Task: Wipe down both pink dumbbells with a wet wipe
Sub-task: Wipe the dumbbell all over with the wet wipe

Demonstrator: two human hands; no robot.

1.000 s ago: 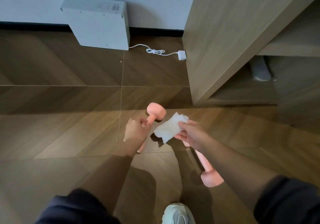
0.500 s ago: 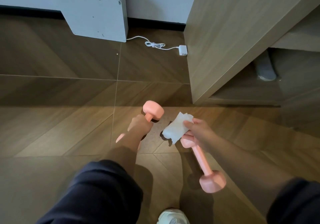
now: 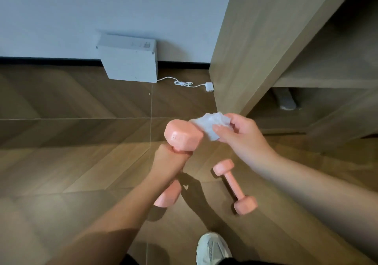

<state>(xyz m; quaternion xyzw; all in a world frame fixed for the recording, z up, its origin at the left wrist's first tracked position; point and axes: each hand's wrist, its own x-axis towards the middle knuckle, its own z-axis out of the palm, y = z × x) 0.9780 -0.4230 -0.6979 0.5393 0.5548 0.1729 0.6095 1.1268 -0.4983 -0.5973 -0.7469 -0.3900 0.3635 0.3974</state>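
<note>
Okay, right hand (image 3: 241, 135) pinches a crumpled wet wipe (image 3: 210, 125) between thumb and fingers, and the wipe pokes out to the left of the fingertips. The wipe's left edge touches the upper right corner of the top head of the held dumbbell (image 3: 182, 136). Left hand (image 3: 171, 162) is clenched round that dumbbell's handle just under the top head, so the handle itself is hidden in the fist. Its long axis stands roughly upright with a slight tilt. The top head is by the wipe and the bottom head shows below the left wrist.

So the surface to wipe lies directly left of the right hand, already in contact. The right hand is the one placed to rub; the left only steadies. My read: the step in hand is wiping this first dumbbell, starting at the top head. The next move likely calls for dragging the wipe leftward across and round that head. Reaching the handle would need the left grip to shift.

Second dumbbell (image 3: 234, 186) lies on the floor (image 3: 81, 162), below and right of the held one and nearer the right forearm. Its axis slants from upper left to lower right, and nothing touches it. Can't tell if it's been wiped.

Further out: a shoe (image 3: 212, 248), a wooden cabinet (image 3: 255, 39), and a white box (image 3: 131, 64) by the wall with its cable (image 3: 184, 83).
</note>
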